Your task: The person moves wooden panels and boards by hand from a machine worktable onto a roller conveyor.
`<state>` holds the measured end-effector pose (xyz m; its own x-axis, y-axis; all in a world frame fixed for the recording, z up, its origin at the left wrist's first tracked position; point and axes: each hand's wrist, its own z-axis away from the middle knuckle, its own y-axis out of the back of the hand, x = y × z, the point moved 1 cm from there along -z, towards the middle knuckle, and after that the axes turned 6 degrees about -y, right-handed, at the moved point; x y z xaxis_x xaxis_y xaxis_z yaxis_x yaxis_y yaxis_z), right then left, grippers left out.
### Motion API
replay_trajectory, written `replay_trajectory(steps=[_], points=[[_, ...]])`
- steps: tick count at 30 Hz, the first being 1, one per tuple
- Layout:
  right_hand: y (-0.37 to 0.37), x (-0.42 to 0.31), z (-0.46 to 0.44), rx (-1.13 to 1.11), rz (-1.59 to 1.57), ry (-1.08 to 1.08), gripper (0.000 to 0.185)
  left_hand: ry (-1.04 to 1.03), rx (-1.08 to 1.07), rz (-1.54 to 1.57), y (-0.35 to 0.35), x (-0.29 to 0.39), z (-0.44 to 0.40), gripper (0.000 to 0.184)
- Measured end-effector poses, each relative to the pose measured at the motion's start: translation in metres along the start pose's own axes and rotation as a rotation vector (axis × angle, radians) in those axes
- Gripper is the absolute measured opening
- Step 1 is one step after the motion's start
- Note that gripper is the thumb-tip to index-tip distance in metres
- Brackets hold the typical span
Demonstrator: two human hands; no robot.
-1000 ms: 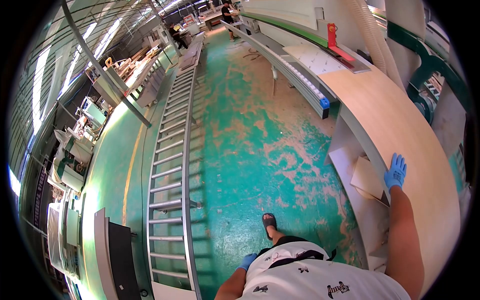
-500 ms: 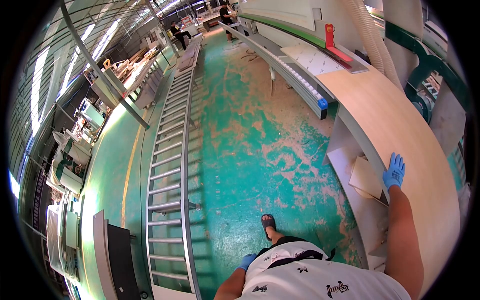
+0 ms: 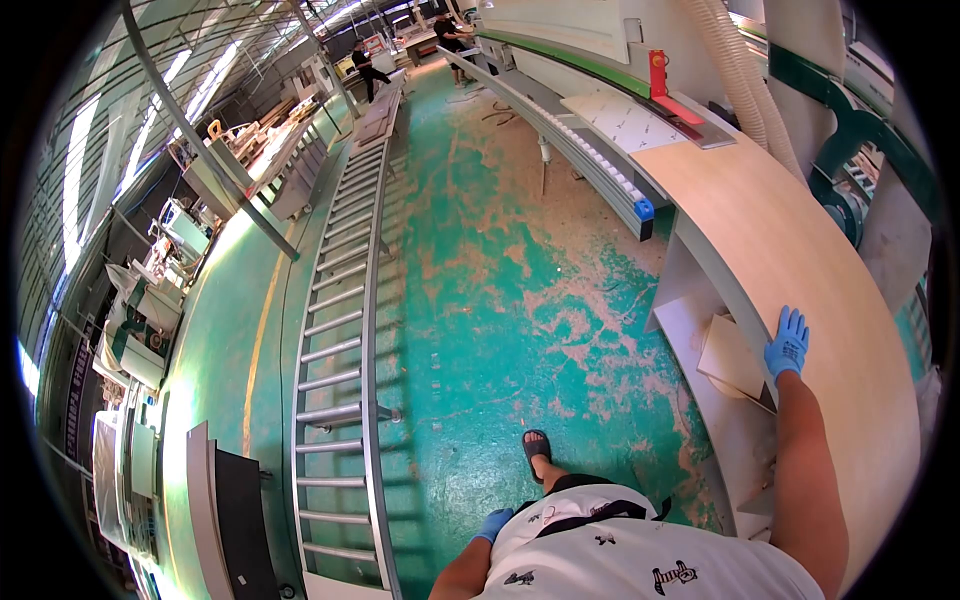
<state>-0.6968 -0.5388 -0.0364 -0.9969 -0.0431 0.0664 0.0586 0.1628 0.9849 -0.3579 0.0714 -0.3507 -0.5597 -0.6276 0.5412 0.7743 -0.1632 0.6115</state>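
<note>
My right hand, in a blue glove, lies flat near the inner edge of a long wood-coloured board, fingers stretched out. The board lies along the right side and looks curved through the lens. My left hand, gloved in the same blue, is down against my hip beside the pale apron; its fingers are mostly hidden. Under the board is a shelf with some pale offcut panels. At the board's far end are a red guard and a green strip on a machine.
A metal roller conveyor runs along my left over the green floor. A railed side support with a blue end cap juts out ahead. Two people, one person at left and another person at right, are far off. A ribbed hose hangs at right.
Both distant people have shifted position slightly. My hands and the board look the same as before.
</note>
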Motion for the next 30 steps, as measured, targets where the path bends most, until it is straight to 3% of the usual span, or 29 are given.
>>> replay_trajectory(steps=[13,22,30], points=[[0.0005,-0.0009,0.0006,-0.008,0.016,-0.001,0.087,0.122,0.038,0.209,-0.0048,-0.0045,0.0014,0.039],[0.0003,-0.001,0.001,0.0,0.003,-0.003,0.086,0.188,-0.013,0.188,-0.0023,-0.004,0.0004,0.043],[0.0015,-0.0015,0.002,0.005,0.005,0.002,0.085,0.124,0.019,0.166,-0.0036,-0.0037,-0.0001,0.04]])
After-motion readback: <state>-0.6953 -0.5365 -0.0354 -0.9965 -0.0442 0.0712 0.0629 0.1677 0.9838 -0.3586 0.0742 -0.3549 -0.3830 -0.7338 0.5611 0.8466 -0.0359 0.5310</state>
